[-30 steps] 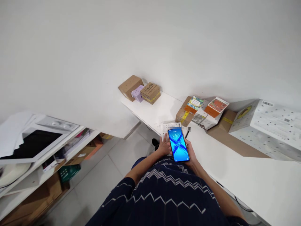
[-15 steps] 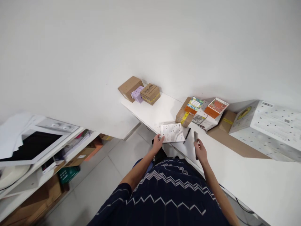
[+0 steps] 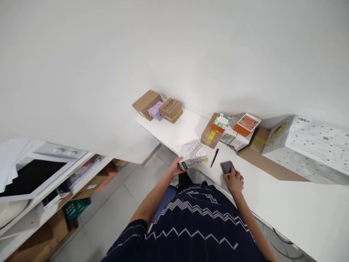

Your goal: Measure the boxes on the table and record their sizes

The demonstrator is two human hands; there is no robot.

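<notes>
My left hand (image 3: 176, 168) grips the near corner of a small white dotted box (image 3: 193, 155) and tilts it up off the white table (image 3: 286, 203). My right hand (image 3: 234, 180) rests on the table with its fingers closed on a phone (image 3: 226, 167), which lies face down near the table's front edge. A black pen (image 3: 214, 157) lies on the table between the box and the phone.
A cluster of small cardboard and coloured boxes (image 3: 231, 131) stands behind the pen. Three more boxes (image 3: 159, 107) sit at the table's far end by the wall. A large white dotted box (image 3: 308, 149) is at right. Shelves (image 3: 49, 182) with papers stand at left.
The phone was held up in both hands with its screen lit; my right hand has brought it down onto the table, face down. My left hand has taken the white box and tilted it.
</notes>
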